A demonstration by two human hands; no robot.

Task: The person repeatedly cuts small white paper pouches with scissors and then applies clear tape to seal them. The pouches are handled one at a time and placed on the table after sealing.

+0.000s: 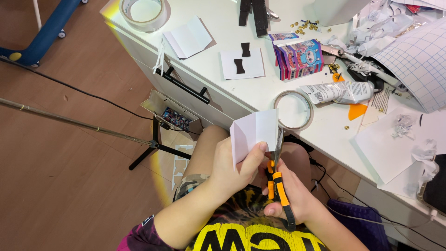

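Observation:
My left hand pinches a folded white sheet of paper by its lower edge, holding it upright over my lap. My right hand grips orange-and-black scissors, whose blades point up along the paper's right edge and meet it near the fold. Both hands are close together, just in front of the white desk edge.
On the desk lie two tape rolls, a squeezed white tube, colourful small boxes, white paper with black cut shapes, a grid-printed sheet, crumpled paper and small gold bits. An open box and a tripod stand on the wooden floor at left.

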